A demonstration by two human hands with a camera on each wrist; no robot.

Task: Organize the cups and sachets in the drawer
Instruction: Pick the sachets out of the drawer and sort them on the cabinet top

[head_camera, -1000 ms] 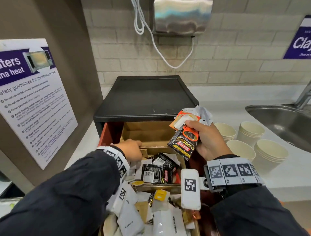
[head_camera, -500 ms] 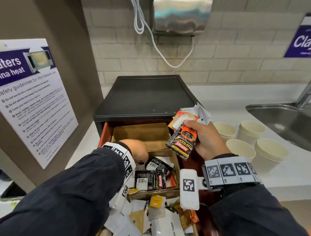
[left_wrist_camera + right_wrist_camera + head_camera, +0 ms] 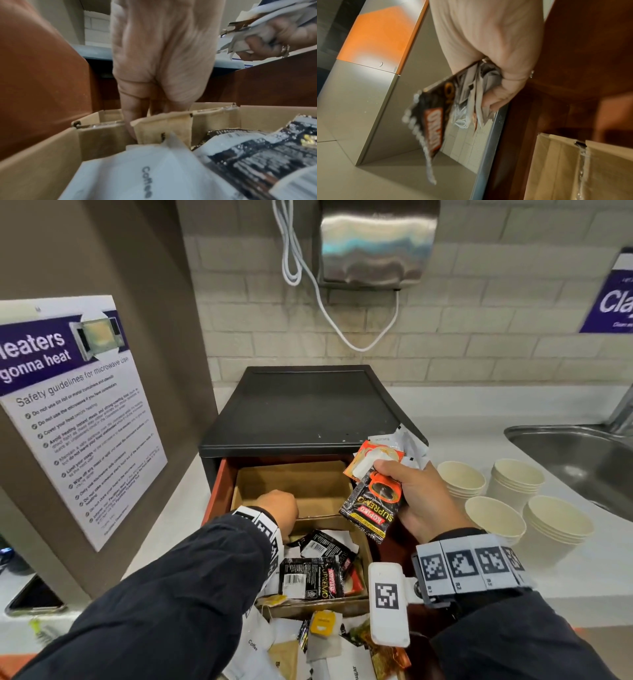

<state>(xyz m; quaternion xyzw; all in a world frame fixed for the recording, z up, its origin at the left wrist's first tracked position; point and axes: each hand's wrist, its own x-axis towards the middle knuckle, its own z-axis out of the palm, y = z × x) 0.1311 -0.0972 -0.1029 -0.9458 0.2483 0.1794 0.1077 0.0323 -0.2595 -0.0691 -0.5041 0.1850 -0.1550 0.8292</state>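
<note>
Open red-brown wooden drawer (image 3: 222, 484) slid out of a black box cabinet (image 3: 308, 409); inside sit brown cardboard divider boxes. Rear cardboard box (image 3: 294, 484) holds nothing visible; left hand (image 3: 279, 508) has its fingers (image 3: 132, 121) hooked down over the wall between the rear box and the next one, curled on the cardboard edge (image 3: 164, 116). Just behind those fingers, toward the wrist, the middle cardboard box (image 3: 363, 546) holds loose sachets: at least two black Kopiko Supremo coffee sachets (image 3: 310, 577), white paper sachets under them. Nearer the body, a jumbled pile of white "Coffee" paper sachets (image 3: 253, 645), one yellow tea-bag tag (image 3: 322, 619), brown paper sachets; count unclear.

Right hand (image 3: 421, 501) raised above the drawer's right side, fingers clamped on a mixed bunch: one black Kopiko sachet (image 3: 373, 505) hanging below the thumb, one orange-red sachet (image 3: 368, 463) and several white crumpled sachets (image 3: 409, 446) sticking out above the fingertips.

Right of that hand, on the white counter (image 3: 582, 570), four stacks of cream paper cups (image 3: 495, 515), upright, close together. Steel sink (image 3: 582, 460) beyond them. Steel hand dryer (image 3: 376, 241) on the brick wall, microwave safety poster (image 3: 75, 412) far left.
</note>
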